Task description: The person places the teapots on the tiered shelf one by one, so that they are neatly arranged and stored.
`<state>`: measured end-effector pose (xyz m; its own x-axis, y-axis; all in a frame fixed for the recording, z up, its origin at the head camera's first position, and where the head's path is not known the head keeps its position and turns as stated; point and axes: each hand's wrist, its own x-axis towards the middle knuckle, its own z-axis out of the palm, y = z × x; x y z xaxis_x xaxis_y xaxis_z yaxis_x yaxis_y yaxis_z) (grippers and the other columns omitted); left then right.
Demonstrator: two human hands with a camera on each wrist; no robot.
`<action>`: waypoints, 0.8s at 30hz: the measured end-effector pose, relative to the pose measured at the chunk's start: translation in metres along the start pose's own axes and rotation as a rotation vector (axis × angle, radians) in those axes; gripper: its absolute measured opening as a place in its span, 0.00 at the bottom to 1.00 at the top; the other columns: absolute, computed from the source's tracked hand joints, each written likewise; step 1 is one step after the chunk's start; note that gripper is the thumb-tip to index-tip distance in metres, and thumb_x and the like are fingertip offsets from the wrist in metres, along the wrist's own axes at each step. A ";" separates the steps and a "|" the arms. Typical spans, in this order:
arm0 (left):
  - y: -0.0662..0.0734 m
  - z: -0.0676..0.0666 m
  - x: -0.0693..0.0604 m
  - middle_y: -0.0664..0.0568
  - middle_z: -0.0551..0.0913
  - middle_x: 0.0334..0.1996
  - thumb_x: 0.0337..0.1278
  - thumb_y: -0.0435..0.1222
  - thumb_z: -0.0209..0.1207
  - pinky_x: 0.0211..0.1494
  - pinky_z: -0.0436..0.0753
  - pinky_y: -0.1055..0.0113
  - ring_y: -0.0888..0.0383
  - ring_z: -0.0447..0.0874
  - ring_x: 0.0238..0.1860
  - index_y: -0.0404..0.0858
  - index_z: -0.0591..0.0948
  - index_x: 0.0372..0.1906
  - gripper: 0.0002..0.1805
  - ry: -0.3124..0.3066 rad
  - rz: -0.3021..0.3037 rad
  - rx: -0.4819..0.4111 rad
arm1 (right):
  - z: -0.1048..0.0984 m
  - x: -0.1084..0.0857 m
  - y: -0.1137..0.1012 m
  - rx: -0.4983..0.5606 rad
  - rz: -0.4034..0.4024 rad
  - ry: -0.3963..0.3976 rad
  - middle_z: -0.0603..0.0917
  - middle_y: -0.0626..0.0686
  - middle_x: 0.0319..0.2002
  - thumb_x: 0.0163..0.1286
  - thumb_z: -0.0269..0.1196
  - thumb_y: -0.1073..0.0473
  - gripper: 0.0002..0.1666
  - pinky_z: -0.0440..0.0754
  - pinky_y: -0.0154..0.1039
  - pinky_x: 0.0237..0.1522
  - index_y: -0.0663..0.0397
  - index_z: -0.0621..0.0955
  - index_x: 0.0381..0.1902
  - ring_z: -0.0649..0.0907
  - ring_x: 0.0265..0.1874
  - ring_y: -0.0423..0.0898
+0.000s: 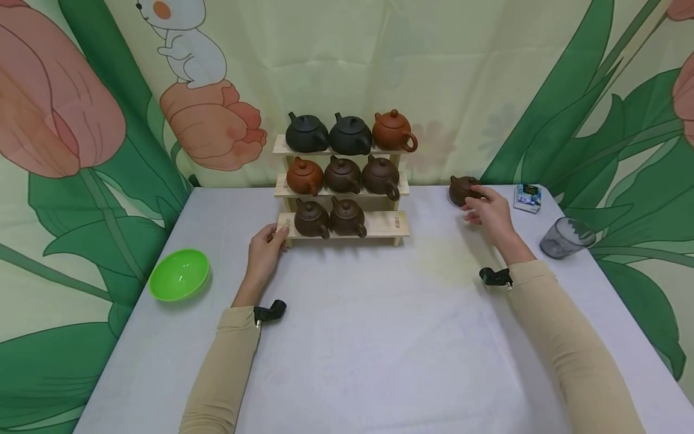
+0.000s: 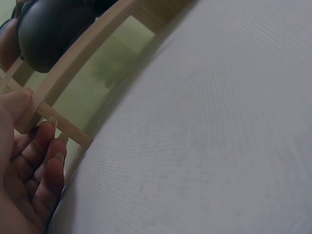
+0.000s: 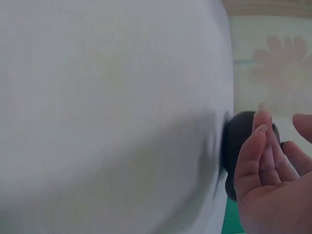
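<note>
My left hand (image 1: 265, 244) grips the left end of the bottom board of a three-tier wooden display stand (image 1: 387, 224). In the left wrist view the thumb lies on the board and the curled fingers (image 2: 51, 178) are below, beside a leg. Two dark brown teapots (image 1: 311, 219) sit on that board. At the table's back right my right hand (image 1: 490, 214) is at another dark brown teapot (image 1: 459, 190), which stands on the cloth. Its fingers (image 3: 251, 158) overlap the pot in the right wrist view, with the thumb apart; whether they touch it I cannot tell.
Black and reddish-brown teapots (image 1: 306, 132) fill the stand's top tier; brown ones (image 1: 341, 175) stand on the middle tier. A green bowl (image 1: 180, 275) is at the left. On the right are a small patterned box (image 1: 528, 198) and a clear grey glass (image 1: 566, 238). A printed curtain hangs behind.
</note>
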<state>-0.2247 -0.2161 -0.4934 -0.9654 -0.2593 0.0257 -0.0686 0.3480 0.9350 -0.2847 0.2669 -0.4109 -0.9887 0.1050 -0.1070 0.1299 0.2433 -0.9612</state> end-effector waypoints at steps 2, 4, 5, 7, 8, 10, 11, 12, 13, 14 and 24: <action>0.000 0.000 0.000 0.49 0.81 0.36 0.65 0.59 0.57 0.34 0.77 0.72 0.59 0.78 0.34 0.40 0.79 0.59 0.30 0.001 0.002 0.002 | -0.005 0.008 0.008 -0.007 0.008 0.026 0.84 0.36 0.21 0.75 0.56 0.59 0.36 0.82 0.31 0.28 0.58 0.58 0.76 0.84 0.19 0.38; 0.000 0.000 0.000 0.50 0.81 0.36 0.65 0.59 0.57 0.33 0.77 0.72 0.59 0.78 0.34 0.40 0.79 0.60 0.30 0.000 0.007 0.000 | -0.010 0.015 0.018 -0.018 0.022 0.053 0.84 0.35 0.22 0.75 0.56 0.56 0.37 0.82 0.30 0.28 0.53 0.57 0.78 0.84 0.20 0.37; -0.001 0.000 -0.001 0.50 0.81 0.35 0.65 0.59 0.57 0.33 0.77 0.73 0.59 0.78 0.34 0.40 0.79 0.60 0.31 -0.001 0.009 -0.001 | -0.012 0.018 0.022 -0.026 0.031 0.063 0.84 0.35 0.22 0.75 0.56 0.54 0.38 0.82 0.30 0.29 0.50 0.56 0.78 0.84 0.20 0.37; -0.001 0.000 -0.001 0.50 0.81 0.35 0.65 0.59 0.57 0.33 0.76 0.73 0.59 0.78 0.34 0.41 0.79 0.59 0.31 -0.002 0.013 -0.005 | -0.017 0.026 0.032 -0.046 0.050 0.085 0.84 0.34 0.23 0.76 0.56 0.51 0.39 0.82 0.30 0.29 0.46 0.56 0.79 0.83 0.20 0.36; -0.001 -0.001 -0.001 0.50 0.81 0.35 0.65 0.59 0.57 0.33 0.76 0.73 0.59 0.78 0.34 0.41 0.79 0.59 0.31 -0.003 0.014 -0.008 | -0.018 0.026 0.033 -0.050 0.058 0.092 0.85 0.35 0.23 0.76 0.56 0.50 0.39 0.82 0.30 0.29 0.45 0.56 0.79 0.84 0.20 0.36; 0.000 -0.001 -0.001 0.50 0.81 0.34 0.64 0.60 0.57 0.33 0.76 0.73 0.59 0.78 0.33 0.41 0.79 0.59 0.31 -0.005 0.017 -0.011 | -0.020 0.027 0.034 -0.055 0.078 0.103 0.85 0.36 0.23 0.76 0.55 0.48 0.40 0.83 0.31 0.28 0.44 0.54 0.79 0.84 0.20 0.36; 0.000 -0.001 -0.001 0.50 0.81 0.34 0.64 0.60 0.57 0.33 0.76 0.73 0.59 0.78 0.33 0.41 0.79 0.59 0.31 -0.004 0.016 -0.010 | -0.020 0.027 0.034 -0.052 0.089 0.105 0.85 0.37 0.23 0.76 0.55 0.48 0.40 0.82 0.31 0.28 0.44 0.53 0.79 0.84 0.20 0.36; 0.000 -0.001 -0.001 0.50 0.81 0.34 0.64 0.60 0.57 0.33 0.76 0.73 0.59 0.78 0.33 0.41 0.79 0.59 0.31 -0.003 0.016 -0.009 | -0.021 0.027 0.034 -0.047 0.100 0.105 0.85 0.38 0.23 0.76 0.55 0.48 0.41 0.82 0.31 0.27 0.44 0.53 0.80 0.84 0.19 0.37; 0.000 -0.001 -0.001 0.50 0.81 0.34 0.64 0.60 0.56 0.33 0.76 0.73 0.59 0.78 0.33 0.41 0.79 0.59 0.31 -0.002 0.014 -0.007 | -0.021 0.028 0.033 -0.038 0.112 0.102 0.85 0.39 0.23 0.75 0.55 0.48 0.42 0.82 0.31 0.26 0.45 0.52 0.80 0.84 0.19 0.37; 0.000 -0.001 -0.001 0.50 0.81 0.34 0.65 0.60 0.56 0.33 0.76 0.73 0.59 0.78 0.34 0.41 0.79 0.59 0.31 -0.002 0.013 -0.004 | -0.021 0.028 0.033 -0.028 0.127 0.097 0.85 0.39 0.23 0.75 0.55 0.48 0.42 0.82 0.32 0.25 0.46 0.51 0.80 0.84 0.19 0.38; -0.001 0.000 0.000 0.51 0.80 0.34 0.65 0.59 0.57 0.32 0.76 0.73 0.59 0.78 0.34 0.39 0.79 0.59 0.31 -0.001 0.014 -0.007 | -0.020 0.011 0.017 0.152 0.239 -0.056 0.86 0.46 0.22 0.76 0.55 0.53 0.20 0.82 0.36 0.26 0.53 0.68 0.60 0.84 0.19 0.42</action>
<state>-0.2245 -0.2168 -0.4940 -0.9666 -0.2533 0.0386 -0.0532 0.3456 0.9369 -0.2923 0.2914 -0.4237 -0.9345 0.0877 -0.3450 0.3513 0.0700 -0.9336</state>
